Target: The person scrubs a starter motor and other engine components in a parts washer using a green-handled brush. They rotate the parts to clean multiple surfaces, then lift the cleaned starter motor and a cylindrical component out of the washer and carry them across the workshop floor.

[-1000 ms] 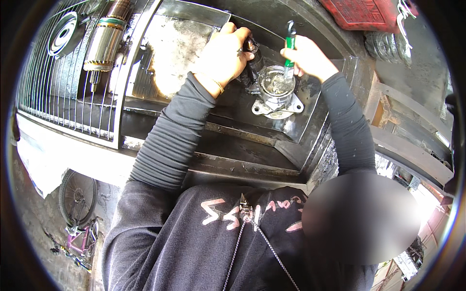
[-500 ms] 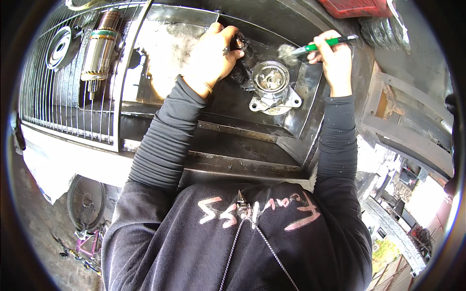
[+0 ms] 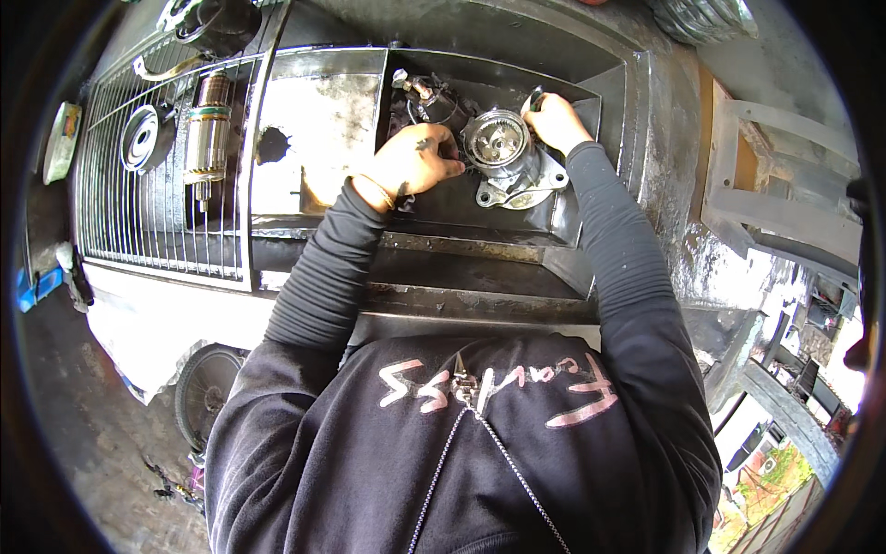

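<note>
A metal gear housing (image 3: 521, 175) with a toothed ring and small gears (image 3: 498, 140) in its round opening sits in the dark metal tray (image 3: 443, 208). My left hand (image 3: 417, 159) is closed at the housing's left side, thumb and fingertips pinched against its edge. At the housing's far right, my right hand (image 3: 556, 122) grips a brush (image 3: 534, 96); only the dark end of its handle shows, and the bristles are hidden. Beyond my left hand lies a dark, greasy part with a copper-coloured piece (image 3: 425, 90).
To the left, a wire rack (image 3: 247, 185) carries an armature (image 3: 209, 138) and a round metal ring part (image 3: 141, 138). A dark cylindrical part (image 3: 217, 28) stands at the rack's far end. A metal frame (image 3: 784, 120) is at the right, and a bicycle wheel (image 3: 208, 392) stands lower left.
My right hand has brought the brush down and left to the housing. My left hand has moved from the dark part toward me, to the housing's left side. The view has shifted.
</note>
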The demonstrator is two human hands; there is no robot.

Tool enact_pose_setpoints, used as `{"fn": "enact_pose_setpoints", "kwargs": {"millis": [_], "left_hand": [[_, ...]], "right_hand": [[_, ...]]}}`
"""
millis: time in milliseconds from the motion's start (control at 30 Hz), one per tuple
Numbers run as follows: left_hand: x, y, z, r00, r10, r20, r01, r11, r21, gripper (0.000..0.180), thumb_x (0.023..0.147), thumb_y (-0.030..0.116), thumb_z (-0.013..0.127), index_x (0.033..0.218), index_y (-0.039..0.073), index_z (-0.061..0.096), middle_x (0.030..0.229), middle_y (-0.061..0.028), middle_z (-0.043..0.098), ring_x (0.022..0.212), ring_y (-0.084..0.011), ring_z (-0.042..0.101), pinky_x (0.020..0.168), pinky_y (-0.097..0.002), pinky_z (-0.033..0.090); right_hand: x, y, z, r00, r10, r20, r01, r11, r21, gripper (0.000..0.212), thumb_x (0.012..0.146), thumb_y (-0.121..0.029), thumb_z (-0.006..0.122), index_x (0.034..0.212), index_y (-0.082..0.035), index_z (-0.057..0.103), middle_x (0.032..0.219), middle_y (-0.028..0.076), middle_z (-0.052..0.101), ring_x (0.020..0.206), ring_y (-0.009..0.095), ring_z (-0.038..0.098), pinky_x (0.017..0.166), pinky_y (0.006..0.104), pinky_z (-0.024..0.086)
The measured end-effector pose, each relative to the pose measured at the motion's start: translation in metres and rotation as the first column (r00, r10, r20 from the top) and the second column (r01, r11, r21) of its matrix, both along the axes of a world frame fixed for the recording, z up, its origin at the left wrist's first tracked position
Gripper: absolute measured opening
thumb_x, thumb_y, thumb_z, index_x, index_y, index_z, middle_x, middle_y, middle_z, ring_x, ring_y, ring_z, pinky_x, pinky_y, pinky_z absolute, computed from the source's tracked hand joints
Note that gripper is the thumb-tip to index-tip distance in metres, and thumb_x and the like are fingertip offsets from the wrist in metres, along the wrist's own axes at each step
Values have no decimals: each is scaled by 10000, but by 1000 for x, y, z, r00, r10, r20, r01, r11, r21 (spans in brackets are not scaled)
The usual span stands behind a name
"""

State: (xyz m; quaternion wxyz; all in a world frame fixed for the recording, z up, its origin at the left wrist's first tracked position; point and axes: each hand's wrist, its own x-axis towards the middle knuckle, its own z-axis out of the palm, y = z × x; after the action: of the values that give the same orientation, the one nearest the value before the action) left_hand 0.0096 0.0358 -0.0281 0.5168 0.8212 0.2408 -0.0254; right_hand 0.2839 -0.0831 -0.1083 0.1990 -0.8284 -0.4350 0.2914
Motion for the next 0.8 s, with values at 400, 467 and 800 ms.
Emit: {"fn": "enact_pose_setpoints", "kwargs": {"millis": [400, 467, 800], "left_hand": [[25, 0, -31, 913, -390, 118, 223, 722, 655, 254, 919, 237, 662, 1094, 55, 669, 873, -75, 698, 823, -171, 690, 718, -342, 538], [25, -7, -27, 978, -24, -205, 2, 994, -110, 276, 900, 240, 673, 1112, 64, 666, 928, -76, 699, 884, -202, 685, 763, -373, 534], [32, -16, -7, 998, 12, -63, -10, 999, 41, 231, 868, 197, 703, 1061, 72, 682, 885, -99, 707, 792, -212, 664, 772, -372, 523]], "right_hand": [[-127, -6, 141, 940, 312, -139, -102, 644, 758, 107, 740, -11, 690, 790, -31, 598, 800, 53, 582, 765, 155, 578, 676, 309, 470], [-121, -7, 138, 928, 22, -373, 216, 783, 583, 101, 743, 1, 674, 791, -29, 590, 793, 63, 576, 754, 158, 592, 671, 320, 482], [-117, -33, 141, 805, 91, -586, 431, 589, 684, 93, 805, 40, 645, 770, -13, 577, 783, 44, 571, 673, 128, 604, 611, 273, 496]]}}
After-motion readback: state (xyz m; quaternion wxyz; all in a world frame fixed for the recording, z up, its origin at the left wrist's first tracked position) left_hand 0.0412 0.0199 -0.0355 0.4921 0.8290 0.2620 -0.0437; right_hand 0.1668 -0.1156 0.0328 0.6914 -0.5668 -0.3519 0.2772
